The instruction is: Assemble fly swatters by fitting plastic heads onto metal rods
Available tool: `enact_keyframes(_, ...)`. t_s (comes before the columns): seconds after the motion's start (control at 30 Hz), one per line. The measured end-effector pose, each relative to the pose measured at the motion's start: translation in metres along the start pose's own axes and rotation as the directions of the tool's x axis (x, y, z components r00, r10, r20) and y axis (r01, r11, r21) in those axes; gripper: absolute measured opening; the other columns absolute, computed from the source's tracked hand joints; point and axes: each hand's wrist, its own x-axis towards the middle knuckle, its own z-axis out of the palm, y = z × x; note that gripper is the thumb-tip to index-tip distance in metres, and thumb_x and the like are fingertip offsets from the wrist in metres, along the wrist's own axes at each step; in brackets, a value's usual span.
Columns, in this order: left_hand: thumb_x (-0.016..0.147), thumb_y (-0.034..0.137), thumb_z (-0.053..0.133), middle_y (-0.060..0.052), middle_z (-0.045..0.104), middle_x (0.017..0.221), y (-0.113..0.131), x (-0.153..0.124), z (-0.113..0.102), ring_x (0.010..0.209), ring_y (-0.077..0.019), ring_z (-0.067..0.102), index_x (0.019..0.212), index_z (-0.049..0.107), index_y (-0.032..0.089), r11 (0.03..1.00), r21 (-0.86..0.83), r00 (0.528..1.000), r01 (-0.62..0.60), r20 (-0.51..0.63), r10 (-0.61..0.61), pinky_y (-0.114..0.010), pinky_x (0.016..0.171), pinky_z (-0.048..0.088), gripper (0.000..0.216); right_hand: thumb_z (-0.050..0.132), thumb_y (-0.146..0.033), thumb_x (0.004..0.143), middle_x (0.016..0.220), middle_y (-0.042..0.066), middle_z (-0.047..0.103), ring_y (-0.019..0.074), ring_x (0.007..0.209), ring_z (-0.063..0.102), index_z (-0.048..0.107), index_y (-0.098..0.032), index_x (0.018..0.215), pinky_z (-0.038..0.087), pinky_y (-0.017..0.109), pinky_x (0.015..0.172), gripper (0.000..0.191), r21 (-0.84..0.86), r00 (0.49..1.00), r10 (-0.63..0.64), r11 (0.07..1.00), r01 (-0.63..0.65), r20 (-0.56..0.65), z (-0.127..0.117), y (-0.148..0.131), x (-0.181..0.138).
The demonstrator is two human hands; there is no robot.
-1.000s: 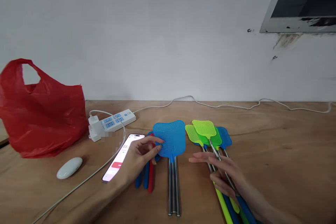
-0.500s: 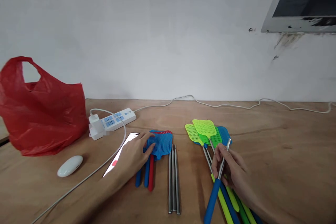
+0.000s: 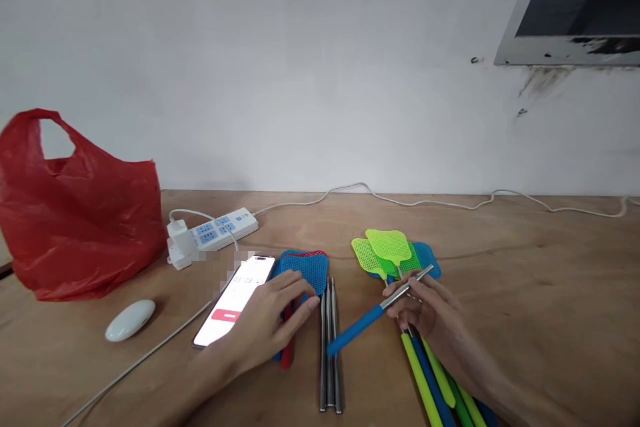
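My right hand (image 3: 425, 310) grips the metal rod end of a blue fly-swatter handle (image 3: 357, 330). Its blue grip slants down to the left, above the metal tubes (image 3: 330, 360). Three tubes lie side by side on the table. My left hand (image 3: 280, 313) is open with curved fingers, its fingertips close to the upper ends of the tubes; whether they touch is unclear. Partly under that hand lie blue swatter heads (image 3: 306, 268) and a red handle (image 3: 287, 355). Behind my right hand are assembled fly swatters with a yellow-green head (image 3: 389, 245) on top.
Left of my left hand lies a lit phone (image 3: 235, 300). A white power strip (image 3: 220, 230), a white oval object (image 3: 131, 320) and a red plastic bag (image 3: 85, 227) are farther left. A thin white cable (image 3: 425, 201) runs along the wall.
My left hand has moved right, from the blue swatter heads toward the tubes, uncovering more of the phone. My right hand has tilted the blue handle from steep to slanting left.
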Motion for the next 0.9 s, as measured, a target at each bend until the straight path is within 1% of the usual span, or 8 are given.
enact_keyframes(0.1,0.102,0.036,0.046,-0.001,0.059,0.082,0.007,-0.002,0.002,0.078,-0.0189,0.054,0.094,0.060,0.021,0.995,-0.086,0.994,-0.055,0.089,0.062,-0.029,0.069,0.041,0.022,0.079,-0.043,0.080,0.098,0.007,0.077,0.0196,0.081,0.075,0.063,-0.021,0.090,0.058,0.027,0.067,0.029,0.009,0.998,0.049,0.999,-0.049,0.041,0.003,0.000,-0.004)
enact_keyframes(0.23,0.099,0.038,0.054,0.000,0.056,0.078,0.010,-0.005,0.008,0.074,-0.0182,0.052,0.089,0.056,0.020,0.995,-0.054,0.989,-0.083,0.116,0.088,-0.029,0.064,0.037,0.021,0.081,-0.043,0.078,0.103,0.009,0.078,0.0204,0.086,0.076,0.063,-0.021,0.088,0.059,0.027,0.071,0.031,-0.009,0.995,0.060,0.998,-0.060,0.081,0.006,0.001,-0.007)
enact_keyframes(0.4,0.102,0.036,0.047,-0.001,0.057,0.076,0.012,-0.005,0.007,0.073,-0.0187,0.052,0.088,0.057,0.020,0.997,-0.044,0.988,-0.061,0.136,0.067,-0.029,0.063,0.037,0.024,0.084,-0.044,0.074,0.097,0.008,0.079,0.0179,0.077,0.075,0.064,-0.021,0.085,0.058,0.025,0.066,0.033,-0.029,1.000,0.010,1.000,-0.009,0.023,0.007,0.004,-0.006)
enact_keyframes(0.6,0.107,0.031,0.025,-0.001,0.053,0.061,0.008,-0.001,0.001,0.068,-0.0175,0.053,0.066,0.054,0.020,0.981,-0.193,0.985,0.032,0.173,0.002,-0.029,0.067,0.041,0.052,0.088,-0.039,0.070,0.087,0.003,0.078,0.0134,0.068,0.069,0.068,-0.022,0.080,0.058,0.025,0.068,0.028,0.015,0.993,-0.101,0.995,0.102,-0.056,0.000,-0.002,0.001)
enact_keyframes(0.67,0.107,0.034,0.029,0.000,0.053,0.060,0.005,0.000,0.000,0.067,-0.0169,0.053,0.065,0.055,0.020,0.977,-0.204,0.983,0.057,0.185,-0.019,-0.028,0.066,0.041,0.051,0.088,-0.038,0.070,0.086,0.002,0.078,0.0122,0.067,0.067,0.069,-0.023,0.080,0.057,0.023,0.067,0.026,0.017,0.984,-0.146,0.989,0.149,-0.104,-0.004,-0.004,0.005)
enact_keyframes(0.77,0.101,0.040,0.044,0.001,0.053,0.064,0.004,0.000,0.002,0.062,-0.0150,0.050,0.065,0.054,0.020,0.984,-0.163,0.981,0.075,0.190,-0.044,-0.026,0.058,0.037,0.043,0.087,-0.038,0.070,0.086,0.002,0.077,0.0119,0.067,0.065,0.069,-0.022,0.080,0.056,0.023,0.066,0.026,0.003,0.978,-0.161,0.987,0.162,-0.132,-0.006,-0.004,0.007)
enact_keyframes(0.83,0.097,0.043,0.054,0.002,0.053,0.067,0.006,-0.002,0.004,0.061,-0.0141,0.049,0.070,0.056,0.020,0.988,-0.132,0.978,0.076,0.201,-0.048,-0.026,0.056,0.035,0.035,0.087,-0.040,0.070,0.085,0.003,0.077,0.0127,0.067,0.066,0.068,-0.022,0.080,0.056,0.024,0.065,0.029,-0.003,0.988,-0.124,0.992,0.124,-0.094,-0.003,-0.001,0.005)
enact_keyframes(0.9,0.097,0.042,0.054,0.002,0.058,0.073,0.009,-0.005,0.007,0.066,-0.0145,0.053,0.080,0.060,0.021,0.989,-0.126,0.975,0.074,0.215,-0.046,-0.026,0.061,0.038,0.028,0.087,-0.042,0.070,0.086,0.004,0.078,0.0151,0.069,0.069,0.066,-0.022,0.081,0.056,0.026,0.065,0.031,-0.008,0.997,-0.074,0.997,0.073,-0.039,0.001,0.002,0.001)
